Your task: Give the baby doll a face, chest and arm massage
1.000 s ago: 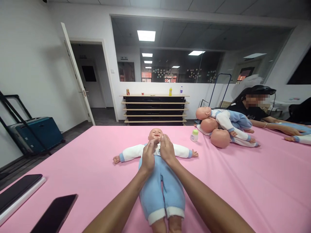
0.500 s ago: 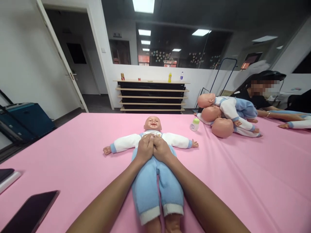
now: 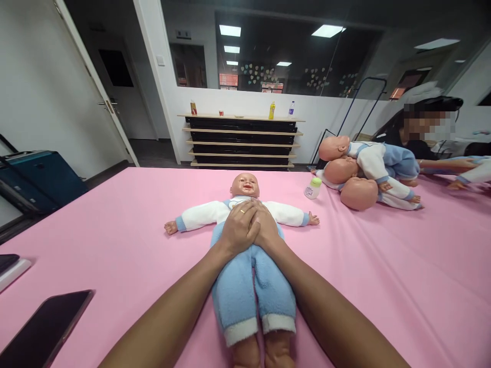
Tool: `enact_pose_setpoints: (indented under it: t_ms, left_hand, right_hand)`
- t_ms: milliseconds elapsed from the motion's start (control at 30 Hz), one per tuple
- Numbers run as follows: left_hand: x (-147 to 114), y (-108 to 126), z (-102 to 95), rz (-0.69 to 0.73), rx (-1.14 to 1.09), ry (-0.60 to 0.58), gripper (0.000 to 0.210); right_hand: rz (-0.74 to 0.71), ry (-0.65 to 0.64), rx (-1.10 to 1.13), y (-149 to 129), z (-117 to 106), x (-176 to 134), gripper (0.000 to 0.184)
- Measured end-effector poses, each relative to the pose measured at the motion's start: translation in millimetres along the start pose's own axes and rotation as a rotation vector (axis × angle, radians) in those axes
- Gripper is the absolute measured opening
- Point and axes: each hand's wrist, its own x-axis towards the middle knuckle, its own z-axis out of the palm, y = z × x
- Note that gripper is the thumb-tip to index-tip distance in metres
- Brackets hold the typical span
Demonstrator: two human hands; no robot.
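Note:
A baby doll [image 3: 253,291] in a white top and blue trousers lies face up on the pink table cover [image 3: 134,245], its arms spread wide and its feet toward me. My left hand [image 3: 240,227], with a ring on one finger, rests flat on the doll's chest and belly, fingers extended and together. Partly beneath it, my right hand [image 3: 266,225] lies flat on the same spot, its fingers partly hidden by the left. Neither hand grips anything. Beyond the doll's left arm stands a small baby bottle [image 3: 313,188] with a green cap.
Several dolls [image 3: 358,193] are piled at the right, near a person [image 3: 422,128] whose arm reaches to another doll. A dark phone [image 3: 46,327] lies at the near left, with a white-edged device [image 3: 13,273] behind it. A low shelf [image 3: 241,135] stands against the wall.
My hands have gone from curled side by side to flat and overlapping on the doll's chest, the left over the right. The camera view has tilted slightly.

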Motion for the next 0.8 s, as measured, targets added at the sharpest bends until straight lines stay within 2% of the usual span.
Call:
enact_pose_setpoints:
  t_ms: [133, 267, 300, 367, 500, 567, 800]
  left_hand:
    - [-2.3, 2.1, 0.6, -0.001, -0.098, -0.007, 0.039]
    - [1.1, -4.1, 5.5, -0.113, -0.079, 0.014, 0.038]
    - [2.4, -6.1, 6.3, -0.127, -0.065, -0.006, 0.038]
    - [4.5, -10.2, 6.9, -0.134, -0.069, -0.066, 0.039]
    - [5.4, -19.1, 6.5, -0.106, -0.033, -0.193, 0.043]
    - [4.6, -23.6, 7.4, -0.102, 0.046, -0.211, 0.047]
    - [-0.8, -34.3, 12.7, -0.195, 0.252, -0.073, 0.05]
  right_hand:
    - [0.107, 0.057, 0.036, 2.8, -2.6, -1.0, 0.051]
    - [0.3, 0.322, 0.088, 0.1, -6.8, -4.8, 0.045]
    - [0.297, 0.384, 0.111, -1.9, -8.5, -6.4, 0.045]
    - [0.191, 0.439, 0.176, -7.4, -13.0, -9.9, 0.043]
    - [-0.149, 0.297, 0.273, -17.6, -21.9, -15.8, 0.036]
    - [-0.244, 0.239, 0.286, -20.0, -24.3, -16.7, 0.035]
    - [-0.214, 0.192, 0.291, -17.6, -21.8, -13.4, 0.042]
